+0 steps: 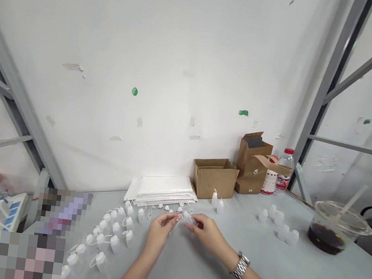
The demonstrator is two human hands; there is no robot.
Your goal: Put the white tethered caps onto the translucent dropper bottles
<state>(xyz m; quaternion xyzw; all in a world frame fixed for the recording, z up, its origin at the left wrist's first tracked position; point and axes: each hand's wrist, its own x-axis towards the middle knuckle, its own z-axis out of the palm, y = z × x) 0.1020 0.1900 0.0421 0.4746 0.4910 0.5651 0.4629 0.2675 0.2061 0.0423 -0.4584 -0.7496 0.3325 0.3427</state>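
Observation:
In the middle of the grey table, my right hand [206,230] grips a small translucent squeeze bottle [188,218], its end tilted toward my other hand. Pinched in the fingertips of my left hand [162,226] is a small white cap with a thin strap [175,225], partly hidden by the fingers. The two hands nearly meet. Several more white caps [160,206] lie just beyond them. To the left stand several capped bottles [114,243] with looped straps, upright in loose rows.
Flat white packets [165,189] are stacked at the wall, beside an open cardboard box [214,182] with two bottles [220,206] before it. Farther right are a brown paper bag [252,171], a red-capped water bottle [284,171], several uncapped bottles [283,232] and a drink cup [329,231].

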